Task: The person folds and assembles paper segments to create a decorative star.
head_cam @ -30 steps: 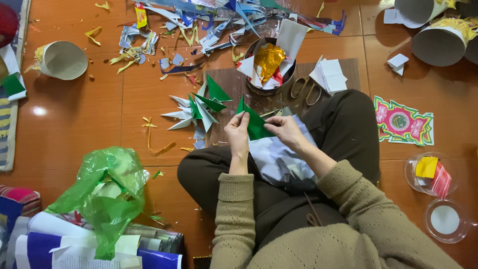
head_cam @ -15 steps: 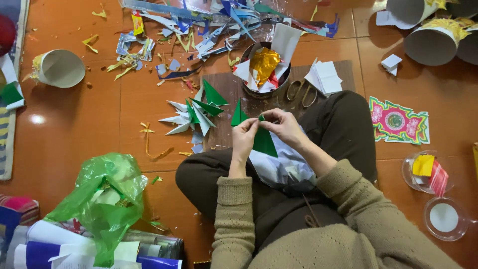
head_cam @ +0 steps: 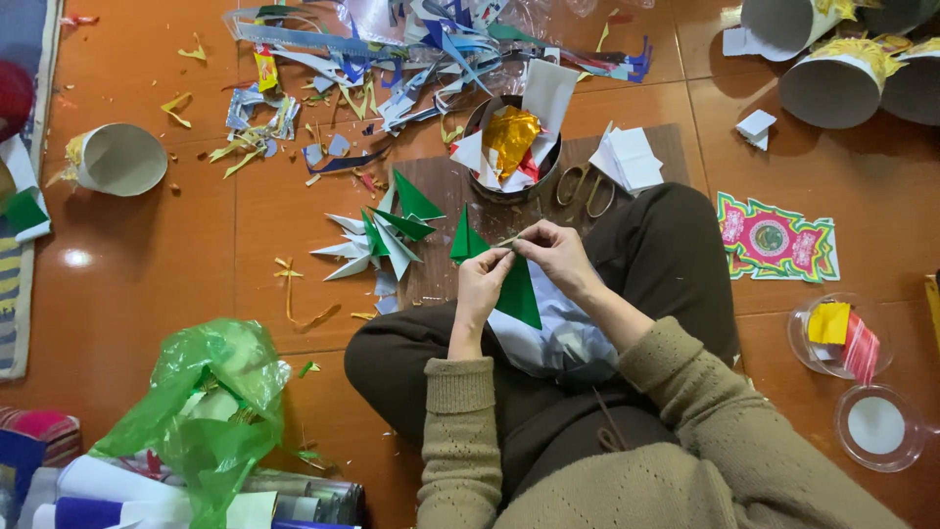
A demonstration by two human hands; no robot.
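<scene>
Head camera looks steeply down, close, onto lap and floor (head_cam: 147, 284).

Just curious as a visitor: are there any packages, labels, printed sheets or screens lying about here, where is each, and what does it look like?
No screens or signs in view.
Printed paper sheet: on the floor right of the person's knee, oblong with a scalloped edge, pink, green and yellow pattern.
Green plastic bag: lower left, crumpled, translucent, on paper rolls.
Round tin: ahead of the hands, holding gold foil and white paper.
Clear round container: far right, holding yellow and red slips.
</scene>
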